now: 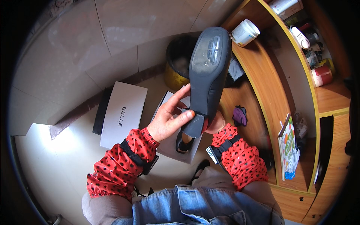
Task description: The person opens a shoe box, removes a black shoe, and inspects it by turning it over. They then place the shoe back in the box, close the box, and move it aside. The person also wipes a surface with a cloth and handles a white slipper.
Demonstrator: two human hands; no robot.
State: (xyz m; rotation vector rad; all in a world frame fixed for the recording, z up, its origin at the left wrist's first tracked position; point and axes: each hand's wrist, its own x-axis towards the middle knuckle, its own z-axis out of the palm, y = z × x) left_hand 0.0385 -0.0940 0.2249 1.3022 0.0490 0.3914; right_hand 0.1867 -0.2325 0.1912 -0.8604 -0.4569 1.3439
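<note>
A black heeled shoe (207, 81) is held up before me, its worn sole facing the camera and its toe pointing away. My left hand (168, 119) grips it from the left: the thumb presses on the block heel (195, 126) and the fingers lie along the side. My right hand (217, 123) supports the shoe from behind at the heel end, and its fingers are mostly hidden. A red patch shows beside the heel. Below, a second dark shoe (184, 145) lies in an open white shoebox (189, 158), partly covered by my left hand and the raised shoe.
A white box lid (126, 112) with lettering lies left of the box on the floor. Beyond stands a black and yellow bucket (175, 77). At right, wooden shelving (260, 62) carries a white tub (245, 32), a purple cloth item (240, 116) and a patterned board (287, 140).
</note>
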